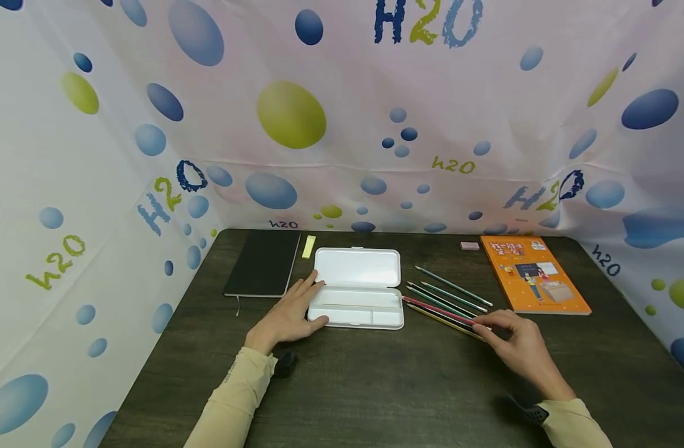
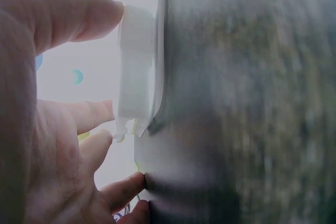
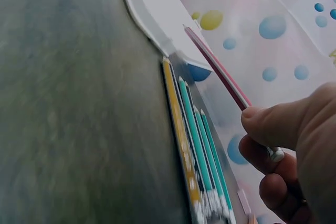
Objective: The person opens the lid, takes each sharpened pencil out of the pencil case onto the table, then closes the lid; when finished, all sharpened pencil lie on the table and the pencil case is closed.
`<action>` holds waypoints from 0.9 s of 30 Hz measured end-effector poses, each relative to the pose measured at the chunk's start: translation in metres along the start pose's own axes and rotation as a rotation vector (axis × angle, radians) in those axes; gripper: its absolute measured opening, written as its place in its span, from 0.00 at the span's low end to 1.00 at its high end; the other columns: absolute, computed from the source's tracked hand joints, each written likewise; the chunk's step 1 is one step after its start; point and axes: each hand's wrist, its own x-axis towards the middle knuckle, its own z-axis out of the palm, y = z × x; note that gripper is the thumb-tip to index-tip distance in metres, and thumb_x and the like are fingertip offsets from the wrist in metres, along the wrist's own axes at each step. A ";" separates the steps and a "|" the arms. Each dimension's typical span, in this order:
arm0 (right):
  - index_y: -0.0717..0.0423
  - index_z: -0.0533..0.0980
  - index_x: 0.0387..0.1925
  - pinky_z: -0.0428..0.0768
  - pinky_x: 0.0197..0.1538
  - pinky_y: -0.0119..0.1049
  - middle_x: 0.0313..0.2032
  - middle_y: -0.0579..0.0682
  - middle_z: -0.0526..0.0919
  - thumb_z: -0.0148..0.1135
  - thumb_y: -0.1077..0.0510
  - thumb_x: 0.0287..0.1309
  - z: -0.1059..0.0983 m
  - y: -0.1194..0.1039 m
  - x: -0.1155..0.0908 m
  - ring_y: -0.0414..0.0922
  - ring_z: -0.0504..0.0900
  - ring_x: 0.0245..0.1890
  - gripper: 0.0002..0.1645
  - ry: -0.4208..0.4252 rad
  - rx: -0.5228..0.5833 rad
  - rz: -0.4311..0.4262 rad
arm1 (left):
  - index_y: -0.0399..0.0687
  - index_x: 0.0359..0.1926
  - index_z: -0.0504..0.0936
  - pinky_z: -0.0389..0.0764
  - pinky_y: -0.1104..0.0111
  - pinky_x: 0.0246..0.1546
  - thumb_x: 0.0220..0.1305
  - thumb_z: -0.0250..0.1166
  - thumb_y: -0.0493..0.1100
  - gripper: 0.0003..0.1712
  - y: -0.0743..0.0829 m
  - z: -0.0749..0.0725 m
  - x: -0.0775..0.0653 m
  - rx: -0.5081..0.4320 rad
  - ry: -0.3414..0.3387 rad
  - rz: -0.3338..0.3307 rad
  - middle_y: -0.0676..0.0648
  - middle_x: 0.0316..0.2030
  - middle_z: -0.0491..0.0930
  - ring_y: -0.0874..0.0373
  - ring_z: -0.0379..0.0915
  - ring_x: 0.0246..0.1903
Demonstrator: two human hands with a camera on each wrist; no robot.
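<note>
A white pencil case [image 1: 355, 308] lies open on the dark table, its lid [image 1: 357, 266] folded back and its compartments bare. My left hand [image 1: 290, 311] rests against the case's left side, fingers spread and thumb at the front edge; the left wrist view shows the thumb [image 2: 79, 17] touching its wall. Between right thumb and fingers, my right hand [image 1: 512, 342] pinches a red pencil [image 3: 218, 69] near its back end. Its tip points toward the case, and it slants above the other pencils. Beside the case lie several green pencils [image 1: 454, 285] and a yellow pencil [image 1: 444, 322].
Left of the case lies a black notebook [image 1: 265, 264], with a yellow strip [image 1: 309, 247] next to it. An orange book [image 1: 535, 274] lies at the right, near a pink eraser [image 1: 469, 246]. Printed cloth [image 1: 342, 205] hangs behind the table.
</note>
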 end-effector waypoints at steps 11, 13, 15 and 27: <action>0.42 0.88 0.33 0.71 0.32 0.24 0.31 0.36 0.85 0.77 0.62 0.50 -0.009 0.013 -0.025 0.31 0.77 0.32 0.11 0.033 -0.054 0.009 | 0.47 0.77 0.58 0.53 0.45 0.72 0.66 0.63 0.59 0.45 -0.003 0.000 0.001 0.019 0.012 -0.001 0.46 0.79 0.41 0.36 0.42 0.75; 0.42 0.88 0.33 0.71 0.31 0.24 0.31 0.36 0.84 0.77 0.62 0.50 -0.008 0.014 -0.026 0.31 0.76 0.31 0.11 0.028 -0.044 0.005 | 0.47 0.77 0.58 0.53 0.46 0.72 0.66 0.63 0.59 0.45 -0.003 0.000 0.001 0.023 0.014 -0.004 0.46 0.79 0.41 0.37 0.42 0.75; 0.42 0.88 0.33 0.70 0.31 0.24 0.31 0.36 0.84 0.77 0.62 0.50 -0.006 0.014 -0.027 0.31 0.76 0.30 0.11 0.023 -0.033 -0.001 | 0.47 0.77 0.58 0.53 0.46 0.72 0.66 0.63 0.58 0.45 -0.003 0.000 0.000 0.021 0.016 -0.007 0.46 0.79 0.42 0.37 0.42 0.75; 0.44 0.87 0.30 0.71 0.34 0.23 0.30 0.32 0.82 0.79 0.63 0.45 -0.002 0.018 -0.031 0.33 0.77 0.31 0.12 0.015 -0.091 -0.105 | 0.47 0.77 0.58 0.52 0.47 0.72 0.66 0.63 0.59 0.45 0.002 0.003 0.000 0.021 0.011 -0.002 0.45 0.79 0.42 0.37 0.42 0.75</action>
